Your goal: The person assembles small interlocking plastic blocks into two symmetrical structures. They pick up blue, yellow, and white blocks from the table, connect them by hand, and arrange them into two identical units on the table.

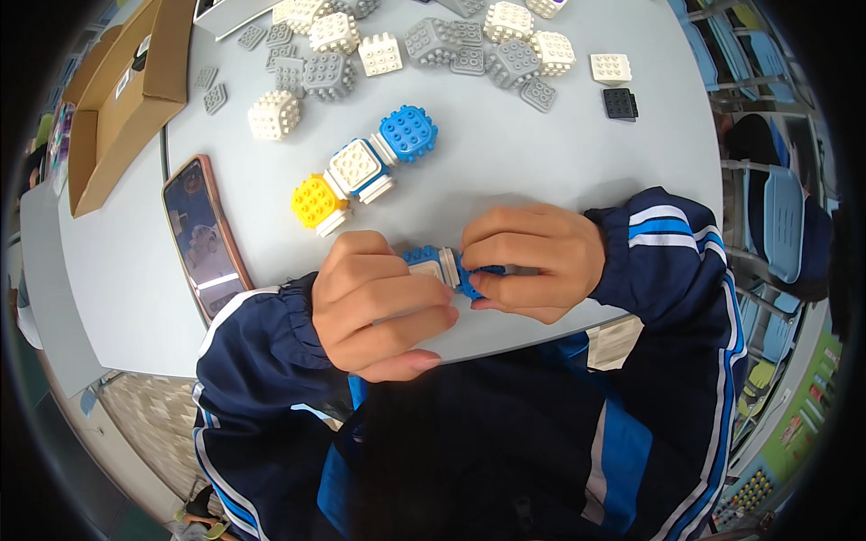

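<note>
Near the table's front edge, both hands are closed around a row of joined building blocks (424,257), blue and white with studs. My left hand (379,302) curls over its left end and hides that part. My right hand (537,257) grips a blue studded block at the right end, between thumb and fingers. Just beyond the hands lies a second row: a yellow studded block (316,202), a white-topped blue block (356,165) in the middle, and a rounded blue block (409,133) at the far end. White collar pieces sit between them.
A phone (200,225) with its screen lit lies at the left. Behind it stands an open cardboard box (135,99). Loose grey blocks (329,76) and white blocks (380,55) spread across the far side. A black block (620,104) and a white brick (611,68) lie far right.
</note>
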Action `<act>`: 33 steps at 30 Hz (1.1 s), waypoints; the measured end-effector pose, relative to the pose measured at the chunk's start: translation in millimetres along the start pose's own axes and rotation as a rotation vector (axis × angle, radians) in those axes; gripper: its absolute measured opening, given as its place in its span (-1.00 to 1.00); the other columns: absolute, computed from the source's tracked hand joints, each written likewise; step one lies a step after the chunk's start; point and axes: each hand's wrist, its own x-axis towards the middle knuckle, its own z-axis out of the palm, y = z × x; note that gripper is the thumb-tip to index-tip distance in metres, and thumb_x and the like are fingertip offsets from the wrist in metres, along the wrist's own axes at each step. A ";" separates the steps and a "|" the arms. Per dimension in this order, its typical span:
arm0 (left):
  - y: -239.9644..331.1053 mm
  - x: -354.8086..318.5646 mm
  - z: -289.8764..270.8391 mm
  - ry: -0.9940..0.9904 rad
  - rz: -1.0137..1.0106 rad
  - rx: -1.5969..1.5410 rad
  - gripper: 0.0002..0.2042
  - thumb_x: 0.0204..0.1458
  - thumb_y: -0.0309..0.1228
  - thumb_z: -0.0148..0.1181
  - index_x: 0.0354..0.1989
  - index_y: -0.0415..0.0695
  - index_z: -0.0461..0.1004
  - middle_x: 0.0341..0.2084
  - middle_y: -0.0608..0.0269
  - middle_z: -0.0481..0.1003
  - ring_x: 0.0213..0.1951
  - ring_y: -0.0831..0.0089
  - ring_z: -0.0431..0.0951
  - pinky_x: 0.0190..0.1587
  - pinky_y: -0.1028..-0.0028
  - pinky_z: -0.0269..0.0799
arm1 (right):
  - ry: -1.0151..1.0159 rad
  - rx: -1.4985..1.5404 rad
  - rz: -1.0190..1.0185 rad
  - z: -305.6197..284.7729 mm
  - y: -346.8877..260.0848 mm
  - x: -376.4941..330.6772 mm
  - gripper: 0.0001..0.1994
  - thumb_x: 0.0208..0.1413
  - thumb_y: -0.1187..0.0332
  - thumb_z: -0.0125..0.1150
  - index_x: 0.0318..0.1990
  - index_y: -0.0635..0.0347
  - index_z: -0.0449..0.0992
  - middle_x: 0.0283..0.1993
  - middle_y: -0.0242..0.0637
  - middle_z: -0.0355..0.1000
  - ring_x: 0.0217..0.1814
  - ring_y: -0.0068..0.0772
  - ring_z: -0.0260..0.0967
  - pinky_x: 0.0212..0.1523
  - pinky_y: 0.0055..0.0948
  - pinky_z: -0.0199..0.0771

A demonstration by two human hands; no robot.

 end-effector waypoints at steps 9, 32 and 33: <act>2.6 3.8 -4.6 -0.009 -0.212 0.037 -0.76 -0.22 -0.51 0.41 -0.30 -0.18 0.61 -0.18 0.11 0.55 -0.30 0.25 0.41 -0.27 0.30 0.34 | 0.098 0.060 0.103 -2.5 4.4 -4.6 -0.79 -0.19 0.68 0.47 -0.41 0.41 0.52 -0.15 -0.02 0.52 -0.15 -0.02 0.55 -0.27 -0.29 0.63; 1.6 14.0 -6.5 -0.237 -0.473 -0.085 -0.59 -0.25 -0.60 0.55 -0.17 -0.31 0.54 -0.23 0.00 0.53 -0.21 0.18 0.58 -0.12 0.34 0.50 | 0.090 0.026 0.125 -4.2 5.0 -6.6 -0.68 -0.22 0.62 0.52 -0.23 0.40 0.57 -0.06 -0.02 0.52 -0.06 0.02 0.56 -0.16 -0.24 0.67; 1.1 11.9 -6.6 -0.246 -0.473 -0.097 -0.59 -0.24 -0.59 0.55 -0.16 -0.30 0.53 -0.23 0.00 0.53 -0.19 0.18 0.58 -0.08 0.33 0.50 | 0.088 0.027 0.115 -4.3 5.2 -6.4 -0.67 -0.22 0.61 0.53 -0.23 0.40 0.57 -0.06 -0.02 0.52 -0.06 0.01 0.56 -0.17 -0.25 0.67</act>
